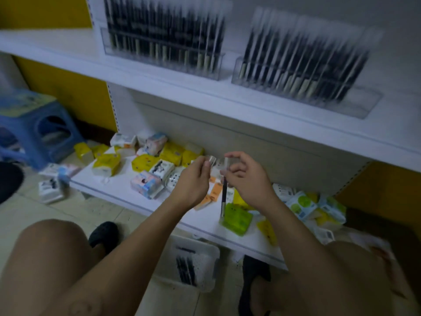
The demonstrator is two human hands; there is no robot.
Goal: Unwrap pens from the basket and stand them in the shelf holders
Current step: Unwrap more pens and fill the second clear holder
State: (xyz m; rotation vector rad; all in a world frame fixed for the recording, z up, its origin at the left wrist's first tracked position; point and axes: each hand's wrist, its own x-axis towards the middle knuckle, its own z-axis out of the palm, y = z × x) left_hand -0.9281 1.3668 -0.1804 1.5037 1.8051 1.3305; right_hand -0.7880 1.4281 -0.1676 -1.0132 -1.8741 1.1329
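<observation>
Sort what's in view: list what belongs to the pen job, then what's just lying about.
Job: pen hanging from right hand; clear wrapper pinched by left hand; basket on the floor with more pens; two clear holders on the upper shelf.

Lying about: tissue packs on the lower shelf; blue stool; slippers.

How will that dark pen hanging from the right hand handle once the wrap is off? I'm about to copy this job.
The pen looks thin and straight, so probably stiff and light. Its round barrel would likely roll if laid on the lower shelf. The right hand pinches only its top, so it may swing.
</observation>
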